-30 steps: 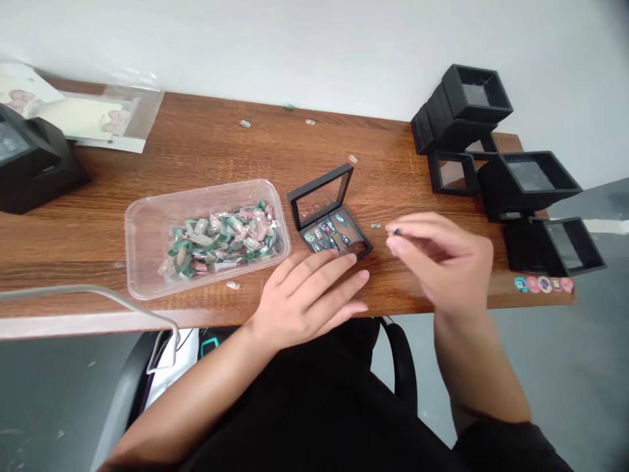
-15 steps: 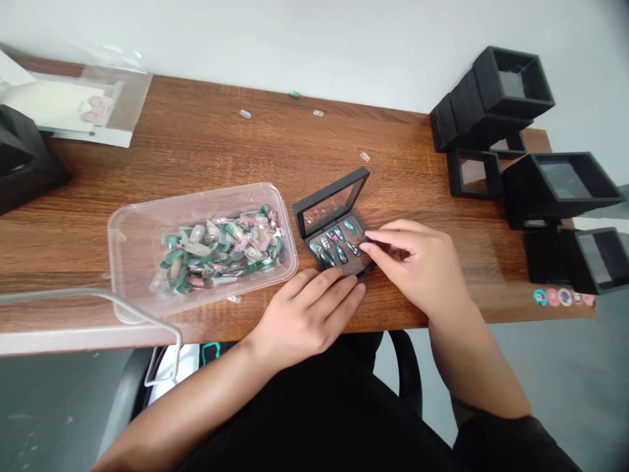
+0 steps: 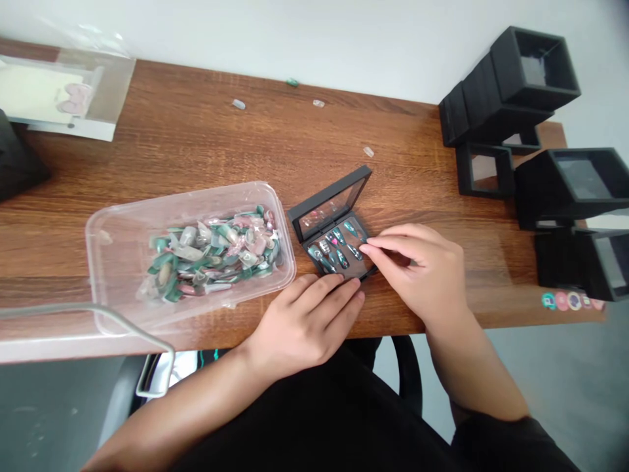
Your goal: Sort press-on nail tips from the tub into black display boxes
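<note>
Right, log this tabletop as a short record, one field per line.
Left hand: fingers extended, at near edge of small black case with windowed lid
Right hand: thumb and forefinger together at the case's right side; anything in the grip is hidden
Case: lid raised, glossy teal nail-shaped pieces inside
Tub: clear plastic, holding a mixed green, pink and clear pile
Right end: black box-like frames, some stacked
Surface: brown wood-grain table

A black case [image 3: 352, 263] lies open on the table [image 3: 187, 144], windowed lid [image 3: 330, 194] raised, teal decorated nails [image 3: 342, 259] inside.
</note>
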{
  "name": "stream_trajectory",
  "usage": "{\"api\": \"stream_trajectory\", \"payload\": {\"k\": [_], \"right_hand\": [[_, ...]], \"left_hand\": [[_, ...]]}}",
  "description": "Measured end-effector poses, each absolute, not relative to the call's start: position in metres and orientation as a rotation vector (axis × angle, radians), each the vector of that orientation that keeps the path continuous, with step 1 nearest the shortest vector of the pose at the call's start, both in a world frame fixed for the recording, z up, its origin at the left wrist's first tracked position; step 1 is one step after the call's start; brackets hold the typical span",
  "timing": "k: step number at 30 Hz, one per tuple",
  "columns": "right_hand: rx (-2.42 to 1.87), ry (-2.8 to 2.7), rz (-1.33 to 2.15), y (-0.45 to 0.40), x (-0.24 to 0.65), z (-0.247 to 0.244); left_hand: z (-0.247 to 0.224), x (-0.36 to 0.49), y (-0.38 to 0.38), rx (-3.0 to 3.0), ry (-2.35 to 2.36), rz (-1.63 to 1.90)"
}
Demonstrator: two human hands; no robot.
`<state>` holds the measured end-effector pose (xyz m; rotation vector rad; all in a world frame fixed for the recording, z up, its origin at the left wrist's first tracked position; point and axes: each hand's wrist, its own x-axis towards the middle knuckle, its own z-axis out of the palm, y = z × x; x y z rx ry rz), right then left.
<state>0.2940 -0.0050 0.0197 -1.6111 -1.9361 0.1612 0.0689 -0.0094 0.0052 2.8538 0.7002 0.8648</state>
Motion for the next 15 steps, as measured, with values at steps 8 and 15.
{"api": "stream_trajectory", "payload": {"k": [8,15], "right_hand": [[-1.587,-1.963,0.296,-0.0092,0.3003,0.0252],[-1.568,-1.972,0.484,-0.0116,0.3042,0.0293]], "left_hand": [[0.0049,0.0696,-0.0101,2.834,0.713,0.867],[0.0071,0.0705,-0.0095,2.811,0.718,0.860]]}}
